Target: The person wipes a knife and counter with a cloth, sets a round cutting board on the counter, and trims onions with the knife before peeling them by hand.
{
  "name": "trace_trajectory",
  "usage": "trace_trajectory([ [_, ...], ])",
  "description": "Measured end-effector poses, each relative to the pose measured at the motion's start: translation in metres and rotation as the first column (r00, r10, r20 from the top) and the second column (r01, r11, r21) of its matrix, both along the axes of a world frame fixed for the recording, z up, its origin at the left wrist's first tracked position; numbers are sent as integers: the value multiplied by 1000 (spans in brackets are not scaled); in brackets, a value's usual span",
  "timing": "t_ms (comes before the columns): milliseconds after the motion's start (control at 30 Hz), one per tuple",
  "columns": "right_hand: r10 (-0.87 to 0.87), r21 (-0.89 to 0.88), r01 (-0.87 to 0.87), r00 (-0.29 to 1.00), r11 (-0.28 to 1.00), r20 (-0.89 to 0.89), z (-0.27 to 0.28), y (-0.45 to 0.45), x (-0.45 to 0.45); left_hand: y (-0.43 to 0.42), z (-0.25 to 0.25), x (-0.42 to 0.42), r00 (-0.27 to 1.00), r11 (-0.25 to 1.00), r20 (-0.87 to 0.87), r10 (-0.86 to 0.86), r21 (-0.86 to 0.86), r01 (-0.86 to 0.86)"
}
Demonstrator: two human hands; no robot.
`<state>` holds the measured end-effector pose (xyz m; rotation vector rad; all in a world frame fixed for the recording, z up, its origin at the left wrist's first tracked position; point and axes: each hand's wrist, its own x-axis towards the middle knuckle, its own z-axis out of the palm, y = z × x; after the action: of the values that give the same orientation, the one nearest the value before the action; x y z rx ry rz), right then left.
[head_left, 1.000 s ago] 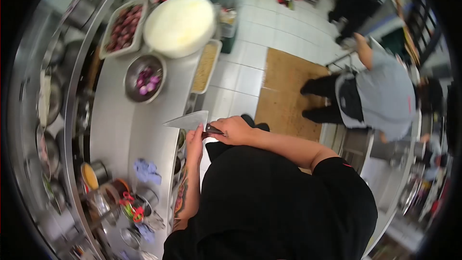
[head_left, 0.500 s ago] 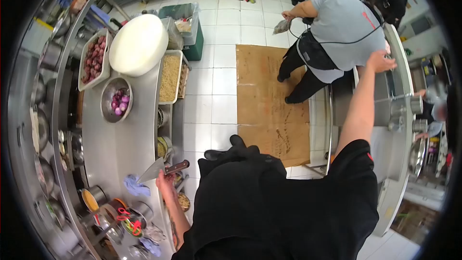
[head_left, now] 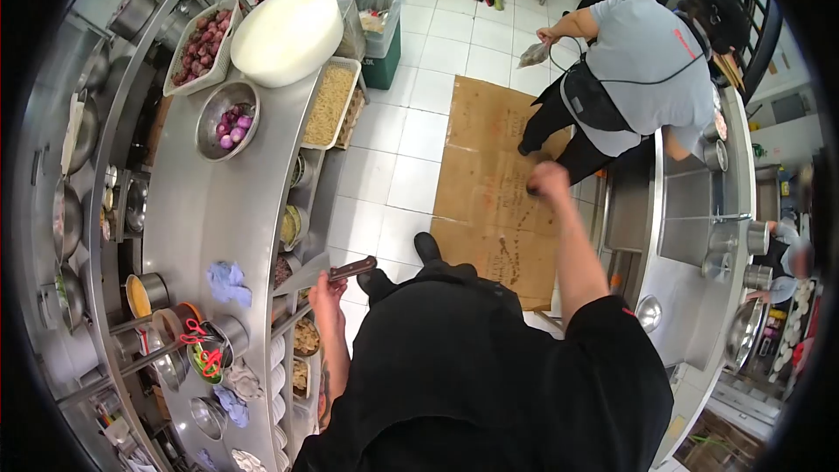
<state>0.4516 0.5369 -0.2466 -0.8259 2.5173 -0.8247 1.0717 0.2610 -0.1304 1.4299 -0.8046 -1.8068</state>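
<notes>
My left hand (head_left: 327, 295) is closed on a broad-bladed knife (head_left: 352, 269) with a brown riveted handle, near the edge of the steel counter at left. The handle points right, while the blade reaches left toward the counter. My right hand (head_left: 551, 180) is held out over the brown cardboard (head_left: 489, 192) on the floor; motion smears its fingers, and I cannot make out anything in it. A blue cloth (head_left: 229, 283) lies crumpled on the counter, left of the knife.
On the steel counter (head_left: 210, 210) stand a metal bowl of peeled red onions (head_left: 227, 120), a basket of unpeeled ones (head_left: 199, 51) and a thick round white block (head_left: 288, 35). A co-worker (head_left: 647, 79) holding a bag stands at the right counter. A green bin (head_left: 381, 70) stands behind.
My right arm has swung from the right counter in toward the cardboard. My left hand has moved slightly right and up with the knife. The view has turned.
</notes>
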Motion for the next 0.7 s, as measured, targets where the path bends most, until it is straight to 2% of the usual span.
trace_trajectory([
  [33,-224,74,211,929,975,294,-13,-29,72,0,0,0,999,1000,21,-30,4,30],
  [67,-65,-57,113,840,992,539,-26,-44,127,-1,3,-2,998,999,26,-53,0,54],
  [100,-6,-114,84,828,990,561,-48,-69,183,-3,7,-1,994,995,34,-100,5,100],
  [133,-39,-110,154,732,982,680,-5,-102,241,-4,12,1,988,989,45,-148,15,147],
  [200,164,-272,82,621,959,767,65,-151,318,-9,19,10,962,964,70,-263,-13,265],
  [267,449,-516,-63,589,854,672,84,-181,373,-15,14,22,936,938,109,-333,-59,341],
  [333,586,-502,-329,604,800,539,131,-198,411,-20,15,32,923,923,99,-372,-68,379],
  [400,672,-409,-543,670,734,316,188,-202,441,-25,21,37,896,893,87,-436,-79,442],
  [467,688,-324,-622,710,713,150,202,-199,468,-24,29,46,909,906,43,-415,-72,418],
  [500,671,-326,-607,728,725,137,199,-198,483,-24,32,54,900,898,32,-436,-55,437],
  [533,654,-323,-592,745,738,129,198,-195,497,-25,28,61,890,888,27,-456,-59,457],
  [600,633,-324,-566,757,758,158,192,-185,519,-24,22,75,903,904,-91,-421,45,426],
  [700,599,-251,-550,774,796,205,190,-162,536,-13,26,89,869,868,-115,-480,81,490],
])
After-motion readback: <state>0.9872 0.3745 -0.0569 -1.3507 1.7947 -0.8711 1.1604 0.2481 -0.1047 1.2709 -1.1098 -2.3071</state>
